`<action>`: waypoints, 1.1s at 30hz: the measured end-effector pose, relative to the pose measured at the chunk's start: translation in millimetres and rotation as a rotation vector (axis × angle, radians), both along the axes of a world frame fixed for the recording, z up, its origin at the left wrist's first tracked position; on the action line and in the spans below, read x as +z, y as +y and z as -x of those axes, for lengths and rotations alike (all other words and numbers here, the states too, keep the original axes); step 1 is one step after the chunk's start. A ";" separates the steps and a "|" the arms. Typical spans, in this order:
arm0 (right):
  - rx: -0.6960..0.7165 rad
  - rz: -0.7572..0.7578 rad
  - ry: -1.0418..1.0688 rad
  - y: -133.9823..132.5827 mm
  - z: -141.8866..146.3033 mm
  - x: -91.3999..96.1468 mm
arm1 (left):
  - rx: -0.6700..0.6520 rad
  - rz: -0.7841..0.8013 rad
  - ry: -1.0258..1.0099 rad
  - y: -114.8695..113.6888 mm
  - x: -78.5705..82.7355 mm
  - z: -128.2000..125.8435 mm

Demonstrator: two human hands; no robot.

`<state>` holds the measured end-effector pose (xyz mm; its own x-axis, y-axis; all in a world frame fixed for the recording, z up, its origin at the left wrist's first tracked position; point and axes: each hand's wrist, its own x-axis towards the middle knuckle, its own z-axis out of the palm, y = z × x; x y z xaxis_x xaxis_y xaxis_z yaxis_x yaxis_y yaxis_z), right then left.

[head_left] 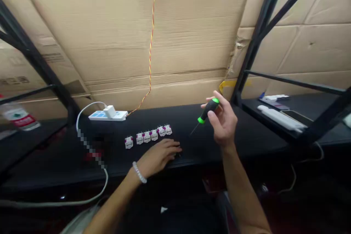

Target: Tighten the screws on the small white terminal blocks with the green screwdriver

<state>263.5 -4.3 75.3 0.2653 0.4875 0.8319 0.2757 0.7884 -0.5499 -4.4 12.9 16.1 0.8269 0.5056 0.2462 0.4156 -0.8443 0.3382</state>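
Observation:
My right hand [223, 120] is raised above the black table [246, 135] and closed round a small screwdriver [207, 111] with a black and green handle, its thin tip pointing down to the left. My left hand [160, 155] rests on the table near the front edge with its fingers curled over something dark that I cannot make out. A white bead bracelet [139, 172] sits on that wrist. Just beyond the left hand stands a row of several small white parts with purple marks [148, 136].
A white power strip [108, 115] with a plug and white cable lies at the back left. A red and yellow twisted wire [150, 51] hangs down the cardboard wall. Black frame bars [253, 44] stand right, beside a white keyboard-like object [279, 117]. A bottle [19, 117] is far left.

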 end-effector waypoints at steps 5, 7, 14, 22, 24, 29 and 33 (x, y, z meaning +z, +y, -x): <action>0.011 0.005 -0.027 0.8 -2.2 -0.5 | -0.052 -0.051 0.066 -1.8 -3.2 -2.0; 0.018 0.008 -0.030 1.1 -3.2 -0.6 | -0.041 -0.058 0.088 0.8 -3.6 -2.6; 0.034 0.001 -0.025 2.7 -4.7 0.0 | -0.088 -0.054 0.088 16.5 2.3 -10.4; 0.024 0.001 -0.037 5.0 -7.7 0.9 | -0.203 -0.037 0.099 53.0 0.4 -41.5; 0.039 -0.011 -0.034 5.1 -8.7 0.7 | -0.201 -0.026 0.078 65.3 -0.8 -53.8; 0.049 -0.029 -0.021 4.7 -11.6 0.1 | -0.139 -0.047 0.132 95.1 -1.3 -80.7; 0.017 -0.022 -0.008 4.7 -14.0 -0.2 | -0.107 -0.067 0.169 115.9 -1.4 -94.2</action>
